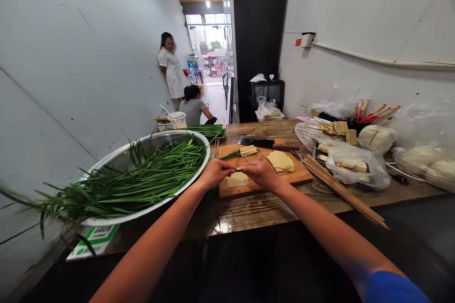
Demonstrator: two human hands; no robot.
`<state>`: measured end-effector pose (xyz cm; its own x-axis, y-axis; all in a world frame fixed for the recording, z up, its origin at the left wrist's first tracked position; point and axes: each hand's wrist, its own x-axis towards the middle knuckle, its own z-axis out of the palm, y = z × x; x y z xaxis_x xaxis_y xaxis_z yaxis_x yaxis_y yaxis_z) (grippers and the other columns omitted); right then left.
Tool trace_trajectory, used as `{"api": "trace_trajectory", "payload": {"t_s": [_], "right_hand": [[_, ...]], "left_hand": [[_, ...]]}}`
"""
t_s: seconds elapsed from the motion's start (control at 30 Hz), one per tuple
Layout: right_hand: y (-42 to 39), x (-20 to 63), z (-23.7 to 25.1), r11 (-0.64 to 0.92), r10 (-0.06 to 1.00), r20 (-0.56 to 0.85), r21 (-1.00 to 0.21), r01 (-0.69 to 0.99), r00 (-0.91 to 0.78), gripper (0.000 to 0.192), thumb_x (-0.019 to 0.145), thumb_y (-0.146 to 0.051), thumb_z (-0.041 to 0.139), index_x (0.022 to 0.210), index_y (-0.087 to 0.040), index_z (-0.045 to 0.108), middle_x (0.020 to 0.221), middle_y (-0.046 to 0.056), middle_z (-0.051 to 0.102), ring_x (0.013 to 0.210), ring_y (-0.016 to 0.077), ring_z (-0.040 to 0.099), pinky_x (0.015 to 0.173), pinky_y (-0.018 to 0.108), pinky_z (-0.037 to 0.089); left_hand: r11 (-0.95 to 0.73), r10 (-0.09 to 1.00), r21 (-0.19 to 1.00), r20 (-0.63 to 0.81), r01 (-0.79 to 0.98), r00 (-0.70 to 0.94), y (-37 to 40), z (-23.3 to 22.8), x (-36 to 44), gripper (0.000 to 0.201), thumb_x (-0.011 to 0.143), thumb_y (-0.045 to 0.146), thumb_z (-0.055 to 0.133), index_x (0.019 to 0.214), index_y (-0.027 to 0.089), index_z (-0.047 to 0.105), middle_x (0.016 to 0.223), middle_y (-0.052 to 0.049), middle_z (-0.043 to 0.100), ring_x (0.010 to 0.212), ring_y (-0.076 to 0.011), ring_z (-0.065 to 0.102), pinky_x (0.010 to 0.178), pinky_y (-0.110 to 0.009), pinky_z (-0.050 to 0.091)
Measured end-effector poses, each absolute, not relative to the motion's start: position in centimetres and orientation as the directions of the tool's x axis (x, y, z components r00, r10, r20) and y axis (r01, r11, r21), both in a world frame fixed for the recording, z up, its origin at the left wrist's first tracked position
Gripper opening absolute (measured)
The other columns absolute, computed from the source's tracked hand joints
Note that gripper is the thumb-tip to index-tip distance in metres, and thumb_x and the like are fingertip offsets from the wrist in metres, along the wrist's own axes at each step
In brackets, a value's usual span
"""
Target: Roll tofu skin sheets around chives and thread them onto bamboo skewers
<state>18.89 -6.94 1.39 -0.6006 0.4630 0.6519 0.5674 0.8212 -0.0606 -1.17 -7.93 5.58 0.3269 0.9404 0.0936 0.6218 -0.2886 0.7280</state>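
A short bunch of green chives (238, 170) is stretched between my two hands above the cutting board (231, 193). The fingers of my left hand (216, 174) pinch one end, while my right hand (262, 174) grips the other. Beneath them lies a pale yellow square of tofu skin (237, 179). Just beyond my hands are rolled tofu skin pieces (248, 150) with chives sticking out on the left. A stack of tofu skin sheets (280, 161) rests to the right of my right hand. Long chives (152, 177) fill a big metal basin to my left.
A cleaver (258, 142) lies at the board's back edge. Bamboo skewers (341, 189) and plastic bags holding food (359, 165) are at the right. The basin's rim (142, 218) reaches the counter's left front. Two people (173, 71) are beyond the counter.
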Motion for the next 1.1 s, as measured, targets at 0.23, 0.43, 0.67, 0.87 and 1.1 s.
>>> {"api": "trace_trajectory", "payload": {"t_s": [0.23, 0.43, 0.67, 0.87, 1.1], "right_hand": [[-6.9, 18.7, -1.2, 0.835, 0.461, 0.635, -0.073, 0.546, -0.620, 0.019, 0.084, -0.014, 0.048, 0.079, -0.018, 0.065, 0.070, 0.003, 0.060, 0.065, 0.0111, 0.049, 0.059, 0.021, 0.034], [-7.1, 19.0, -1.8, 0.822, 0.471, 0.617, -0.050, 0.567, -0.630, 0.020, 0.086, -0.017, 0.046, 0.079, -0.018, 0.065, 0.071, 0.003, 0.060, 0.067, 0.0117, 0.048, 0.062, 0.022, 0.034], [-7.4, 18.9, -1.5, 0.838, 0.455, 0.599, -0.039, 0.544, -0.659, 0.022, 0.087, -0.017, 0.044, 0.078, -0.017, 0.064, 0.070, 0.003, 0.059, 0.067, 0.0118, 0.048, 0.061, 0.022, 0.034], [-7.3, 19.0, -1.4, 0.837, 0.450, 0.588, -0.015, 0.547, -0.673, 0.020, 0.087, -0.015, 0.043, 0.084, -0.016, 0.063, 0.073, 0.004, 0.059, 0.067, 0.0117, 0.048, 0.061, 0.022, 0.034], [-7.6, 19.4, -0.6, 0.846, 0.438, 0.392, 0.124, 0.518, -0.809, 0.021, 0.090, -0.019, 0.040, 0.089, -0.016, 0.061, 0.081, 0.005, 0.058, 0.077, 0.0142, 0.049, 0.069, 0.025, 0.036]], "left_hand": [[-0.523, 0.850, 0.601, 0.416, 0.604, 0.322, -8.9, 1.6, -2.3, 0.012, 0.074, 0.015, 0.062, 0.078, 0.018, 0.072, 0.082, -0.004, 0.071, 0.076, -0.0149, 0.064, 0.075, -0.026, 0.048], [-0.696, 0.709, 0.434, 0.544, 0.572, 0.450, -8.8, 0.1, -2.4, 0.015, 0.079, 0.016, 0.057, 0.074, 0.018, 0.071, 0.075, -0.002, 0.069, 0.070, -0.0124, 0.062, 0.069, -0.023, 0.048], [-0.733, 0.672, 0.395, 0.544, 0.554, 0.502, -8.0, -0.3, -2.8, 0.012, 0.077, 0.015, 0.059, 0.074, 0.018, 0.070, 0.081, -0.004, 0.070, 0.075, -0.0137, 0.061, 0.073, -0.026, 0.048], [-0.720, 0.689, 0.420, 0.519, 0.552, 0.505, -7.8, -0.1, -2.9, 0.011, 0.075, 0.013, 0.060, 0.071, 0.018, 0.069, 0.074, -0.002, 0.070, 0.073, -0.0137, 0.059, 0.072, -0.026, 0.046], [-0.786, 0.611, 0.279, 0.489, 0.551, 0.623, -8.9, 0.5, -2.6, 0.023, 0.083, 0.013, 0.049, 0.066, 0.016, 0.064, 0.072, -0.002, 0.066, 0.071, -0.0127, 0.055, 0.074, -0.027, 0.043]]}}
